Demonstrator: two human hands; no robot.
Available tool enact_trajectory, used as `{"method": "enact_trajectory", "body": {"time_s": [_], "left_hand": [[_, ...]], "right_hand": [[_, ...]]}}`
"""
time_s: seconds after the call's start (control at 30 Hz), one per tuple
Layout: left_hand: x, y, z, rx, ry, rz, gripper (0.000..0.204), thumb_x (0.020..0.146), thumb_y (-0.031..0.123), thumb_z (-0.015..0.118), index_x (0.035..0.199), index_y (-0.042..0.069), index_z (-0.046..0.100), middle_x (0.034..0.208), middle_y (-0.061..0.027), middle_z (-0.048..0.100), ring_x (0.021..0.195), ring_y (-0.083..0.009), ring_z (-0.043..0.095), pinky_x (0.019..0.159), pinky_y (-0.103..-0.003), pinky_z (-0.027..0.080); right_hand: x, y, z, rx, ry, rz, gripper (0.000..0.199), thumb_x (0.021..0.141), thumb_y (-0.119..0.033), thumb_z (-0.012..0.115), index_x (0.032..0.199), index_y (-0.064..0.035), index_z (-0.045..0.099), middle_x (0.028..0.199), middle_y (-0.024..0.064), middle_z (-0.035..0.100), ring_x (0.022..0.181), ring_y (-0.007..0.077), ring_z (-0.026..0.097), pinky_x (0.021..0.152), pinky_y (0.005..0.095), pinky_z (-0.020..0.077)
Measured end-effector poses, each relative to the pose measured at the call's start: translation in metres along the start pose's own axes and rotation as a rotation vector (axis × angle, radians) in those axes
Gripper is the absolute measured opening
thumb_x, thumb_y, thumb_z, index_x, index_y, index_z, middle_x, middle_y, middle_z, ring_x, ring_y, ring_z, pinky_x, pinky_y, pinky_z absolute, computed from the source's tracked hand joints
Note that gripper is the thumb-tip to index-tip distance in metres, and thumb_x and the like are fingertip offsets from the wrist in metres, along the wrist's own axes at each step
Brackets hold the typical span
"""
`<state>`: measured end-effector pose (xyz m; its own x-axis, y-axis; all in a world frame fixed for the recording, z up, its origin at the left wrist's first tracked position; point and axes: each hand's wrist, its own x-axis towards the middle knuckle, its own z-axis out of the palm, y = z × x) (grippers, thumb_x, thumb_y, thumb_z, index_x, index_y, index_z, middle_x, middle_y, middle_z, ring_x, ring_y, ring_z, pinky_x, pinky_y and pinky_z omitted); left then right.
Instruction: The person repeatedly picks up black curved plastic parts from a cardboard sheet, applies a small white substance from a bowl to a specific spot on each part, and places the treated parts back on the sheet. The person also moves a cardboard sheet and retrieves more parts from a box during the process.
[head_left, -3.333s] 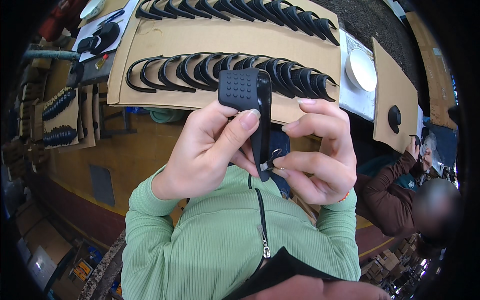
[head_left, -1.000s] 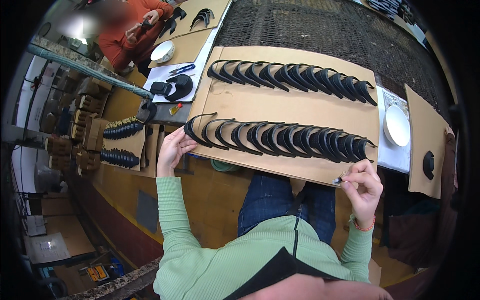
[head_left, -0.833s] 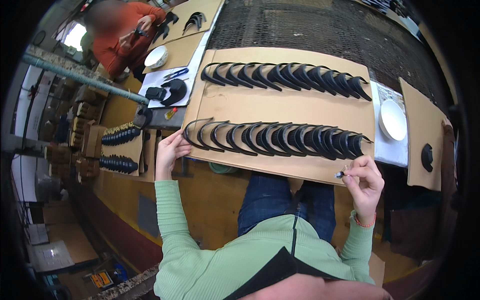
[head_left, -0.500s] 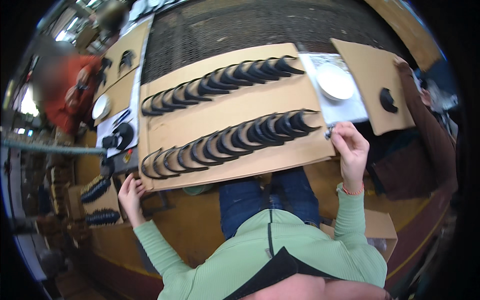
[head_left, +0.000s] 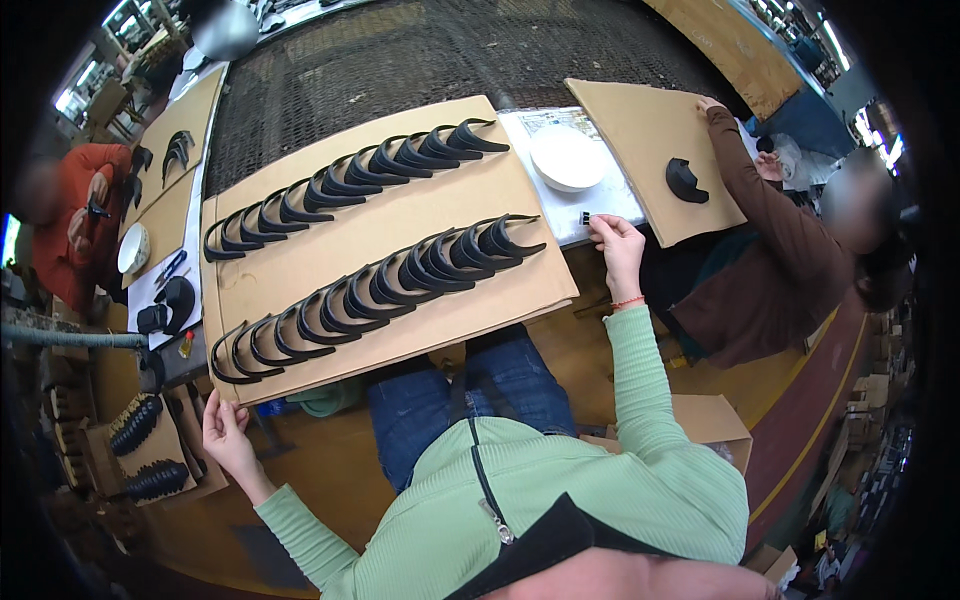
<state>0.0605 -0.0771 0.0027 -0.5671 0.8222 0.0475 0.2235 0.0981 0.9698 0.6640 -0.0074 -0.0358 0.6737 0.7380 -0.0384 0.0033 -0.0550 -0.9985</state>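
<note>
Since half a second ago the view has swung a little: the cardboard sheet (head_left: 380, 250) with its two rows of black curved parts (head_left: 370, 290) now sits more level, and the person in brown on the right shows more fully. Both hands remain at the sheet's ends. The left hand (head_left: 228, 432) grips the near left corner, fingers curled under the edge and thumb on top. The right hand (head_left: 617, 245) is at the far right edge, fingers bent, pinching a small black piece (head_left: 585, 217) over the white paper (head_left: 590, 205) beside the white bowl (head_left: 567, 158). Whether that hand also touches the sheet is hard to tell, and the small piece is too tiny to identify
</note>
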Motion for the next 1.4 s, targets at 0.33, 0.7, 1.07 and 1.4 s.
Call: {"method": "enact_trajectory", "body": {"time_s": [0.33,0.7,1.07,1.4], "left_hand": [[-0.059,-0.006,0.053,-0.173,-0.087,-0.141,0.023,0.091,0.010,0.059,0.112,0.000,0.059,0.083,-0.0030,0.064,0.066,-0.0055,0.058,0.062,-0.018,0.050],[-0.090,-0.009,0.075,-0.382,-0.167,-0.345,0.021,0.090,0.009,0.060,0.109,0.001,0.058,0.089,-0.0061,0.065,0.070,-0.0087,0.061,0.064,-0.023,0.054],[-0.085,-0.021,0.076,-0.551,-0.202,-0.515,0.034,0.087,0.010,0.061,0.116,0.004,0.045,0.097,-0.0104,0.064,0.076,-0.0155,0.064,0.072,-0.033,0.056],[-0.065,-0.033,0.081,-0.933,-0.494,-0.416,0.042,0.085,0.000,0.054,0.125,0.003,0.041,0.116,-0.0136,0.058,0.107,-0.0240,0.059,0.096,-0.039,0.047]], "right_hand": [[0.015,0.005,0.013,-0.171,0.030,-0.033,0.022,0.080,-0.008,0.069,0.097,0.0061,0.068,0.074,0.0060,0.067,0.061,0.0091,0.058,0.056,0.0215,0.0467],[-0.059,-0.008,-0.014,-0.004,-0.188,-0.013,0.015,0.090,-0.017,0.061,0.093,-0.0023,0.065,0.080,0.0015,0.064,0.064,0.0055,0.056,0.058,0.0185,0.0439],[-0.084,-0.006,0.001,-0.070,-0.348,0.120,0.023,0.087,-0.018,0.065,0.104,-0.0015,0.065,0.091,0.0023,0.067,0.075,0.0070,0.062,0.059,0.0176,0.0457],[-0.063,-0.013,-0.004,-0.118,-0.457,0.193,0.019,0.088,-0.014,0.064,0.102,-0.0010,0.063,0.083,0.0014,0.066,0.058,0.0026,0.055,0.045,0.0150,0.0373]]}}
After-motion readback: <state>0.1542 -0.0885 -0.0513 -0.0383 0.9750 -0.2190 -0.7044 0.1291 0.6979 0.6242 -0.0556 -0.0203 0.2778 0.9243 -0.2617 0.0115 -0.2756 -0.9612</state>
